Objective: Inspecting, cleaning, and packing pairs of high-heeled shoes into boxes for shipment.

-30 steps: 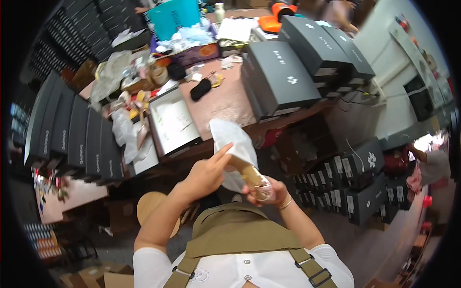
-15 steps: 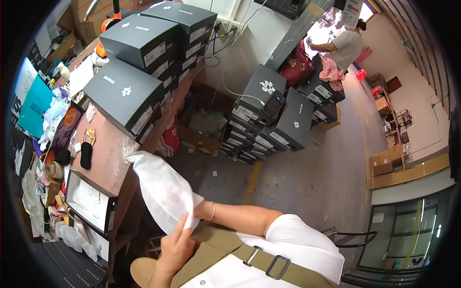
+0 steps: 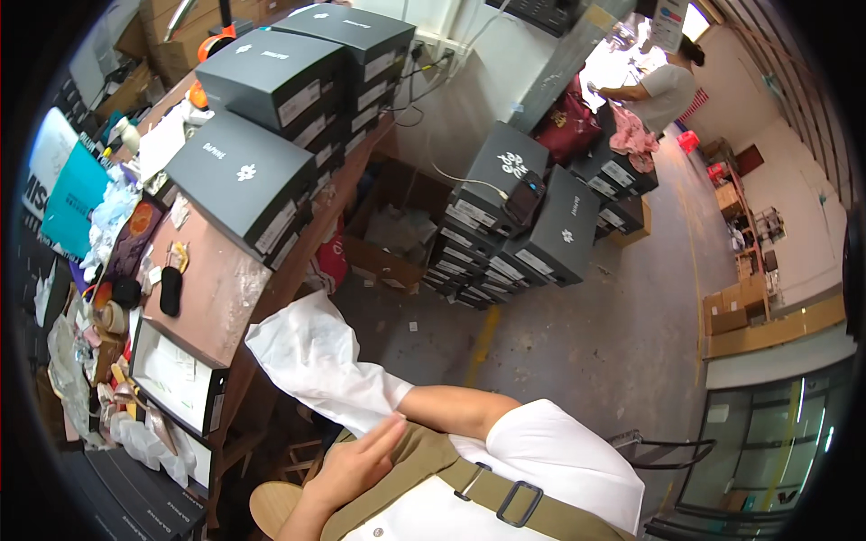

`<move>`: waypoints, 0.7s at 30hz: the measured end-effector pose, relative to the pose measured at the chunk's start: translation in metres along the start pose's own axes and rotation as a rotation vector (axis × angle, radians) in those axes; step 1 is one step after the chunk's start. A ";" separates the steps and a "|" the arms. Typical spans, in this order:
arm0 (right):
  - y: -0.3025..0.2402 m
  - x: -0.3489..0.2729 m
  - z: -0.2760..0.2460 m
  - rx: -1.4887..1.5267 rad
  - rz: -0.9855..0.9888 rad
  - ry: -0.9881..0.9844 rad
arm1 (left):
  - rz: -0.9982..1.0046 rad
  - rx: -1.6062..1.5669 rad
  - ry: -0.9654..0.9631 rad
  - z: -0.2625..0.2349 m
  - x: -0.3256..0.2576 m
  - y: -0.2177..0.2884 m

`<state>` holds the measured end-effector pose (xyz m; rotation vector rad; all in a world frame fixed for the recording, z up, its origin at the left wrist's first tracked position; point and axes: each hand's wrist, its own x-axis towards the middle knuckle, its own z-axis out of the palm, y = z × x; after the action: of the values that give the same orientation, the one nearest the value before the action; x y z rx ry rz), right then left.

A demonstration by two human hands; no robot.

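A thin white bag (image 3: 316, 356) covers my right hand up to the wrist, so its fingers are hidden. My right forearm (image 3: 465, 408) comes out of the bag's mouth. The bag's far end is wide and creased, beside the workbench edge. My left hand (image 3: 356, 464) lies by the mouth of the bag near the right wrist. Its fingers are stretched out and touch or nearly touch the bag's lower edge; I see nothing gripped in them.
Dark shoe boxes (image 3: 244, 180) are stacked on the workbench (image 3: 212, 311), beside an open box (image 3: 176, 379) and clutter. More boxes (image 3: 550, 234) stand on the floor, a phone (image 3: 523, 200) on top. An open carton (image 3: 383, 261) sits between. A person (image 3: 663, 95) works farther off.
The bag has gone from long and pointed to broader and more crumpled. My left hand has shifted slightly right, its fingers straighter. The view has moved slightly.
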<state>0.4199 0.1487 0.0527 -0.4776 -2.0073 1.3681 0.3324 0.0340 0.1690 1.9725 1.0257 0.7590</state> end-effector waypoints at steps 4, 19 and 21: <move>-0.004 0.028 0.045 0.076 0.004 -0.051 | -0.146 -0.560 0.856 -0.028 -0.025 0.001; -0.021 0.130 0.205 -0.138 -0.246 -0.650 | -0.355 -1.570 1.549 -0.061 -0.163 -0.125; -0.025 0.144 0.229 -0.196 -0.293 -0.788 | -0.351 -1.386 1.729 -0.111 -0.191 -0.128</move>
<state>0.1596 0.0727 0.0656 0.3377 -2.7113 1.2846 0.1008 -0.0412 0.0909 -0.3663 0.9943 2.1567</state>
